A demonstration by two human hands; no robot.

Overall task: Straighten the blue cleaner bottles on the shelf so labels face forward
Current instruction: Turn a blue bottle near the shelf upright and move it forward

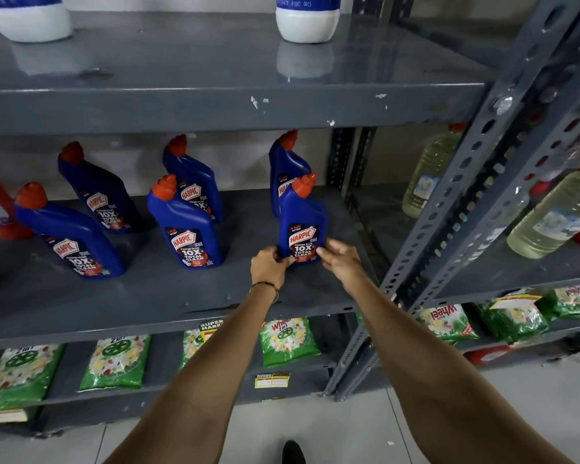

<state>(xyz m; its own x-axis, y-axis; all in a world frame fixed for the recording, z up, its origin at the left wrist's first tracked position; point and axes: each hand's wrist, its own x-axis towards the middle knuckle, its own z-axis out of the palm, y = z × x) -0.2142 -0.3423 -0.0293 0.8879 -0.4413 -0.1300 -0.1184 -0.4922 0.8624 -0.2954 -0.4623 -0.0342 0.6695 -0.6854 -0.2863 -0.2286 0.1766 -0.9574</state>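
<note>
Grey metal shelf [168, 289]; fingers [325, 253] pinch glossy angled bottle [302, 226].

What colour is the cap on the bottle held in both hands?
Orange-red cap on the blue bottle; the head view shows it.

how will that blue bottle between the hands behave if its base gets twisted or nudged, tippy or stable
The blue bottle is tall on a narrow base with an angled neck, so it is probably tippy if pushed high up. The left hand and right hand hold it low, which should turn it safely. Its glossy plastic looks stiff, likely sliding easily on the smooth grey shelf.
</note>
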